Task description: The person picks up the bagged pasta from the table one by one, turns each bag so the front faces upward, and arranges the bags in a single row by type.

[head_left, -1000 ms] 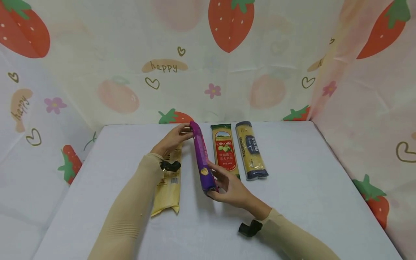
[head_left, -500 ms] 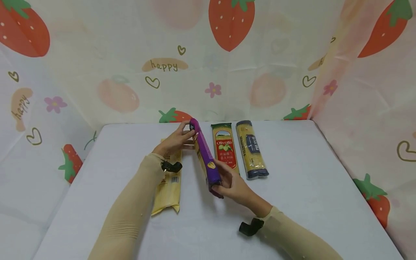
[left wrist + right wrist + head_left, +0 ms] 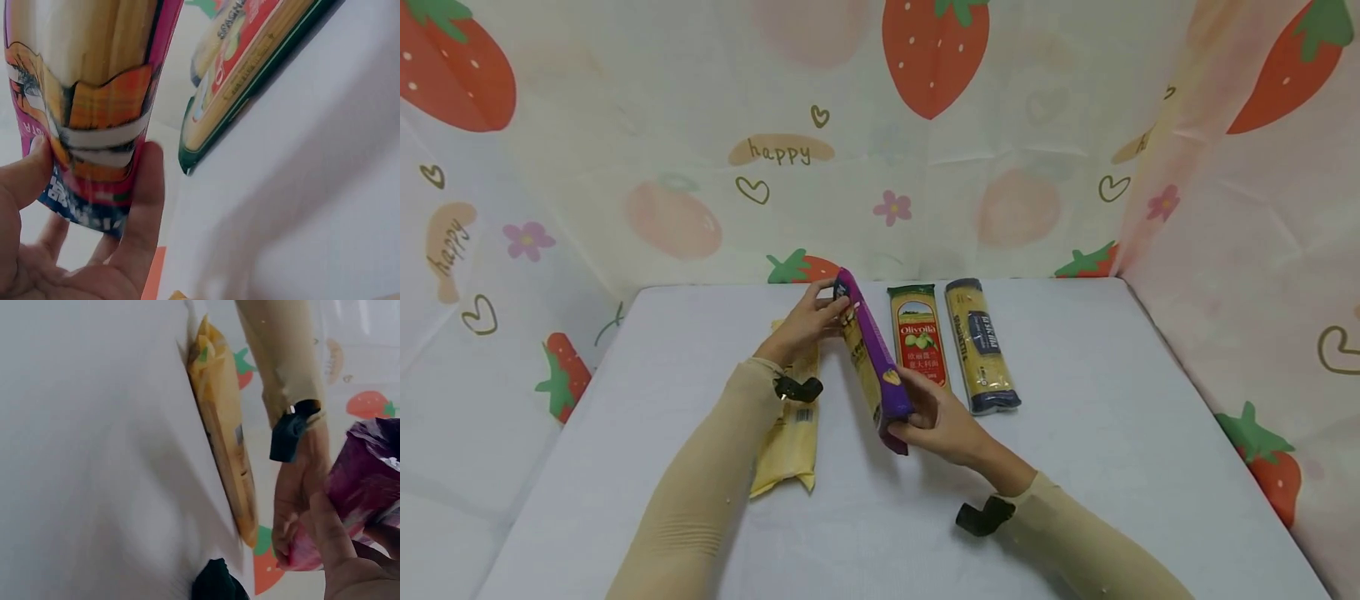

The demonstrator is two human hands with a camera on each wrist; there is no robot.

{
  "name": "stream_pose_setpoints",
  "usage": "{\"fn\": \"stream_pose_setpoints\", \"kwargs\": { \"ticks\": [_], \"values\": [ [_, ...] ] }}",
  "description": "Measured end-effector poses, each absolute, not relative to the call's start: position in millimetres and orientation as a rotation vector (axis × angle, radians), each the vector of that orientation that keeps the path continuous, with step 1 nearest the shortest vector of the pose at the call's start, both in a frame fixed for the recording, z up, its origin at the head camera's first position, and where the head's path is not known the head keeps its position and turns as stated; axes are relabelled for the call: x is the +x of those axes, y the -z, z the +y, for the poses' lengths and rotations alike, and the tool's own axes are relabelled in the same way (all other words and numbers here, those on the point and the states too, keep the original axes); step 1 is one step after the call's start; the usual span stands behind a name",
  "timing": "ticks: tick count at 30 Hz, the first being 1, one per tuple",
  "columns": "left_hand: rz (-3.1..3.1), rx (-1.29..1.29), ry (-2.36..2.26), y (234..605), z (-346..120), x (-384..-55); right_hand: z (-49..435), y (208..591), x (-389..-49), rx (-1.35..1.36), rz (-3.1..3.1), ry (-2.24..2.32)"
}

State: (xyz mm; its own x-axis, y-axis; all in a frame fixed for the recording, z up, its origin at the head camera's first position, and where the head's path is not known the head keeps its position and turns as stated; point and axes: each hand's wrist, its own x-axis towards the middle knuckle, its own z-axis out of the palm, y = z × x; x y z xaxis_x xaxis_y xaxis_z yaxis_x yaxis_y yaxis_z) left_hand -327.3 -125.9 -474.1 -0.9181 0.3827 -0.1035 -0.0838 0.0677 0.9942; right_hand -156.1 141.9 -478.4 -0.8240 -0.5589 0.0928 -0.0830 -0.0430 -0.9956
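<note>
A purple pasta packet [image 3: 880, 346] is held tilted above the table by both hands. My left hand [image 3: 801, 327] pinches its far end; in the left wrist view the thumb and fingers of that hand [image 3: 81, 272] lie on either side of the packet [image 3: 106, 119], whose clear window shows the pasta. The right hand [image 3: 947, 427] grips the near end, thumb below and fingers along the right side. In the right wrist view, the crinkled purple end of the packet [image 3: 369, 465] shows beside the right hand's fingers [image 3: 334, 540].
Under the left forearm lies a yellow packet [image 3: 786, 450] with a barcode. Right of the held packet lie a red-and-green Olivoila pasta packet [image 3: 917, 333] and a blue-ended spaghetti packet [image 3: 981, 350]. A strawberry-print curtain [image 3: 850, 100] surrounds the white table [image 3: 1112, 433].
Both hands have turned the purple packet so its pasta window faces more to the left. Its far end has risen slightly. The other packets have stayed put.
</note>
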Motion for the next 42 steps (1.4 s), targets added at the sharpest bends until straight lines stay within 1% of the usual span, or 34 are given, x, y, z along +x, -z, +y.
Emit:
{"fn": "stream_pose_setpoints", "kwargs": {
  "ticks": [7,13,19,26,33,42],
  "values": [
    [2.118,0.19,-1.92,475,-126,-326,145,477,-159,-0.713,1.962,1.879],
    [2.103,0.081,-1.937,471,-123,-324,146,478,-157,-0.66,2.016,1.891],
    [2.098,0.159,-1.913,470,-123,-323,145,480,-153,-0.58,1.965,2.012],
    [1.962,0.25,-1.873,468,-133,-323,144,482,-150,-0.577,1.879,2.112],
    [1.839,0.206,-1.877,466,-138,-320,147,478,-153,-0.538,1.93,2.037],
    [1.968,0.225,-1.86,469,-139,-321,152,468,-160,-0.629,2.157,1.832]
  ]
}}
